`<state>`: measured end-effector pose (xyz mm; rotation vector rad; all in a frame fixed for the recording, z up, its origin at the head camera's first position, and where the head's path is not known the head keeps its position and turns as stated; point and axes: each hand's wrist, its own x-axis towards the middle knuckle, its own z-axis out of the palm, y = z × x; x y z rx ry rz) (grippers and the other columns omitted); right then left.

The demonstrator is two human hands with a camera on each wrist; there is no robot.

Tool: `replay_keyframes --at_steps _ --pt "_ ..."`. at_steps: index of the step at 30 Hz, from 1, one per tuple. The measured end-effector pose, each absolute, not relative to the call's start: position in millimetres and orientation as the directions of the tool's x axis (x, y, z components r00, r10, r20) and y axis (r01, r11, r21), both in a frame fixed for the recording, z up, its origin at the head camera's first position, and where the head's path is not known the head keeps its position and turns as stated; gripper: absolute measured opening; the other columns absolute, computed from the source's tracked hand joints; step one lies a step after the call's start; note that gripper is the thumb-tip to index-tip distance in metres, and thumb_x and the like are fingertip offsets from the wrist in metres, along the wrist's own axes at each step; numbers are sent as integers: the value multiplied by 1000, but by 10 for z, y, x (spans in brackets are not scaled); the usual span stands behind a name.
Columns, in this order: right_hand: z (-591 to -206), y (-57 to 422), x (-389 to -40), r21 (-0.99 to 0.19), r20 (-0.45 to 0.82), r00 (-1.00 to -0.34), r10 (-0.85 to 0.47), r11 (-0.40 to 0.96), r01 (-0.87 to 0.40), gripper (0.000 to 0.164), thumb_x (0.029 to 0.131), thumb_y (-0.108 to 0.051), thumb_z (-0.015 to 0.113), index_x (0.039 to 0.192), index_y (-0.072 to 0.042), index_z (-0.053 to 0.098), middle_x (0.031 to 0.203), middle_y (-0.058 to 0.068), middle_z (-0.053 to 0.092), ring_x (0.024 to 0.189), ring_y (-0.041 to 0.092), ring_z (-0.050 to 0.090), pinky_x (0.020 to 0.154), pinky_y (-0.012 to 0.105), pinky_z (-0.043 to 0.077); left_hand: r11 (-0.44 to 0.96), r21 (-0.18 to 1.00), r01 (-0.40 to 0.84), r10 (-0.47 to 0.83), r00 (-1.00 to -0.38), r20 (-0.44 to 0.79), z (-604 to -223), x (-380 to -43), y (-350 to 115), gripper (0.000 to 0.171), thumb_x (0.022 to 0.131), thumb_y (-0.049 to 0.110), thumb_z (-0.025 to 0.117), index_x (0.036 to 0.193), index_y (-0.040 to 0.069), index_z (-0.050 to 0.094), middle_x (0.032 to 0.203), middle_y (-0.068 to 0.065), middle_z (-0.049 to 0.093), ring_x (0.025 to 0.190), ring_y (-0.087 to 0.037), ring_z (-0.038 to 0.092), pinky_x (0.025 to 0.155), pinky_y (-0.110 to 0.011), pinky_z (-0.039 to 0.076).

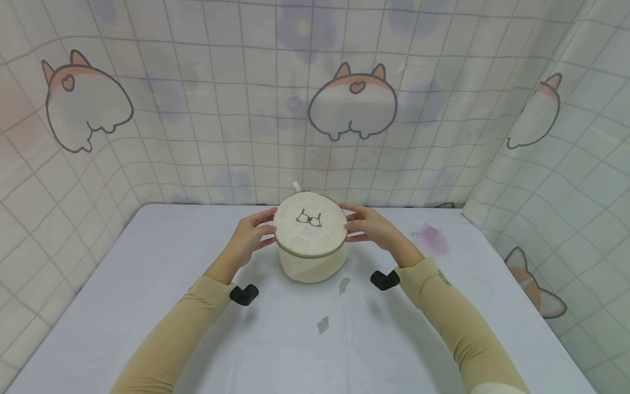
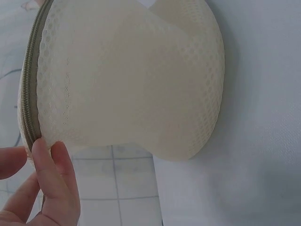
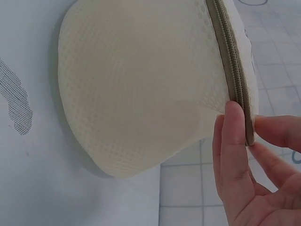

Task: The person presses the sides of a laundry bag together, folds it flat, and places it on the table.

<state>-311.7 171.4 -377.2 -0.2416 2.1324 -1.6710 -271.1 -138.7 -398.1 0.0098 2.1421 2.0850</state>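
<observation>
A cream mesh laundry bag (image 1: 311,224), round and drum-shaped, stands on the table with a glasses drawing on its top. Around its upper rim runs a zipper (image 2: 29,80), closed along the part that shows. My left hand (image 1: 244,239) holds the rim at the left, fingertips by the zipper and the thumb on the other side. Opposite, my right hand (image 1: 370,225) pinches the rim between thumb and fingers. In both wrist views the bag's soft mesh wall (image 3: 136,89) bulges and sags unevenly. A white tab (image 1: 297,186) sticks up at the back of the rim.
The bag stands near the back edge of the white table (image 1: 162,273). Two grey patches (image 1: 322,325) and a pink stain (image 1: 431,239) mark its surface. A gridded curtain with corgi drawings (image 1: 352,104) surrounds the back and sides.
</observation>
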Motion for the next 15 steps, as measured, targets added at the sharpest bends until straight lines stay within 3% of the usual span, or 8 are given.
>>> replay_keyframes --at_steps 15 --pt "-3786 1707 -3108 -951 -229 -895 -384 284 121 68 100 2 59 161 -8 32 137 22 51 100 21 64 90 38 58 32 992 -121 99 -987 -123 -4030 -2688 -1356 60 98 -1 54 157 9 42 153 -18 44 118 -23 56 104 -38 50"
